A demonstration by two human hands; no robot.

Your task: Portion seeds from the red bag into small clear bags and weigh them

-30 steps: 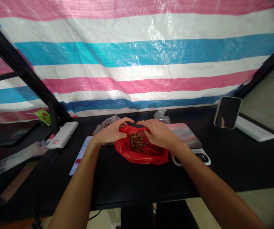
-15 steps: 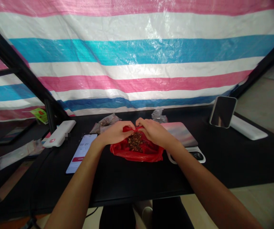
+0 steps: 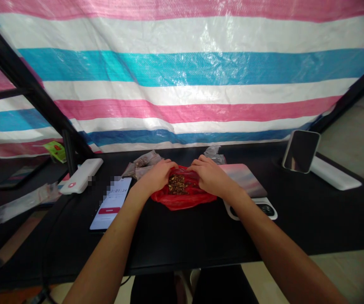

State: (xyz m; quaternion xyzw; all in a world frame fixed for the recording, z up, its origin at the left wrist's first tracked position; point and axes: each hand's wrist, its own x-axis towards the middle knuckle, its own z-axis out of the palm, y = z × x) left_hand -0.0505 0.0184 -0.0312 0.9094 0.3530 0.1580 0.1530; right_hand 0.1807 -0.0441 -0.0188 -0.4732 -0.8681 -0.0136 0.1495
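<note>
On a smooth black table (image 3: 194, 240) before glossy striped sheeting (image 3: 182, 67), your left hand (image 3: 157, 175) and right hand (image 3: 211, 176) grip opposite sides of a crinkled red bag (image 3: 182, 202), spread around small brown pieces (image 3: 177, 185).

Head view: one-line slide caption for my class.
Left hand and right hand hold an open red bag of brown pieces on a black table.
</note>
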